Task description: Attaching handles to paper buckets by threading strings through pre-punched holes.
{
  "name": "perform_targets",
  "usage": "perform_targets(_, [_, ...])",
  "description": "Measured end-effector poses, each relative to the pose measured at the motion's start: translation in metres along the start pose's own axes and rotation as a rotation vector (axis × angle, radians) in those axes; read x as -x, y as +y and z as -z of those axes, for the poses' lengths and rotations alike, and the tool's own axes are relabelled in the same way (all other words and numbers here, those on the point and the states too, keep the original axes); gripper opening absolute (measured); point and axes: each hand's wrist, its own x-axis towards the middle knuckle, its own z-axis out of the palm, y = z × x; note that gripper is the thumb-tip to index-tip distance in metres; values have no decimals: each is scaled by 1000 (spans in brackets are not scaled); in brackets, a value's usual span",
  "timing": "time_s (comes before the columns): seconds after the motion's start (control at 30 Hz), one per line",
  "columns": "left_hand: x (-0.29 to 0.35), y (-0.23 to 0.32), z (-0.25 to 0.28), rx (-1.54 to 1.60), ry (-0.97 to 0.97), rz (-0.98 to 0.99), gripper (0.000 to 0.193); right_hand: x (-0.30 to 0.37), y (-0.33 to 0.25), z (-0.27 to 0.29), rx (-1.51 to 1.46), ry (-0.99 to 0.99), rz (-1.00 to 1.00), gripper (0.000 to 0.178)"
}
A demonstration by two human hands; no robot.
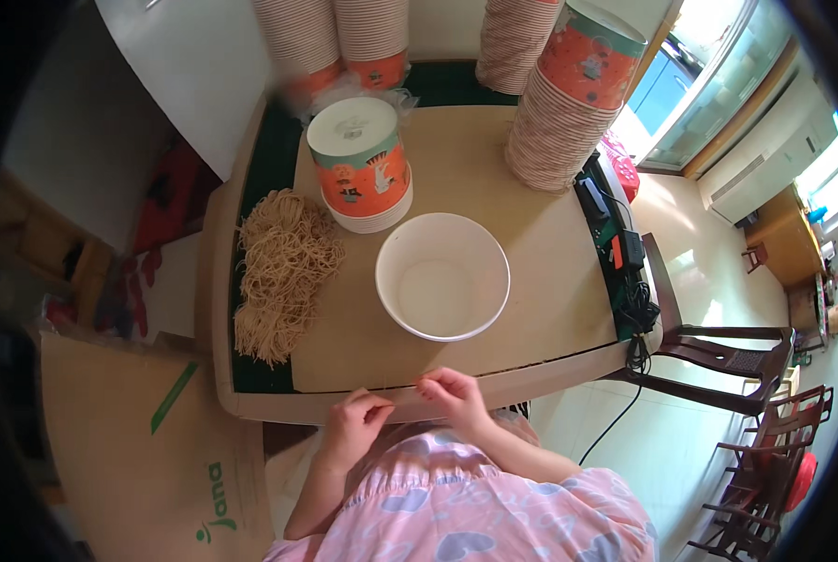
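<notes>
Left hand [349,431] and right hand [458,398] are pinched, whether on anything I cannot tell. A white tub [442,281] stands beyond, tan strands [283,276] left, stacked buckets [361,178] behind.

Head view: I am seeing the left hand [353,429] and right hand [456,398] at lower centre, just apart, fingertips pinching; anything between those fingertips is proving too small to tell. Above them, a white tub [441,286] is standing on a tan board [466,169], frame centre. A tangled heap of tan strings [288,276] is lying left of centre. I am noting an upturned orange-and-green tub stack [358,173] above centre, a taller stack [561,112] leaning upper right, and black cables [638,311] bunching centre right.
</notes>
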Motion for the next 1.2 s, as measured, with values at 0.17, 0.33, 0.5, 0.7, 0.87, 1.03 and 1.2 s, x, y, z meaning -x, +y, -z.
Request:
perform_targets(0.17, [0,-25,22,-114,-42,13,7,-6,-20,37,163,103,10,13])
perform_targets(0.33, [-5,-25,30,-101,31,80,7,-12,-21,81,394,308,167,11])
perform_targets(0.5, [-12,-15,30,-92,52,70,6,-10,-43,117,556,418,136,11])
perform_targets(0.7, [-22,5,4,-17,25,-73,7,7,-88,70,908,455,444,10])
perform_targets(0.87, [-37,8,-7,-89,51,-134,7,0,-63,47,971,196,500,14])
perform_targets(1.03, [-43,15,-7,-42,38,-110,8,-14,-17,16,1152,-117,555,16])
perform_targets(1.2, [-70,60,10,-89,262,-434,16,-31,7,3,1243,-78,562,14])
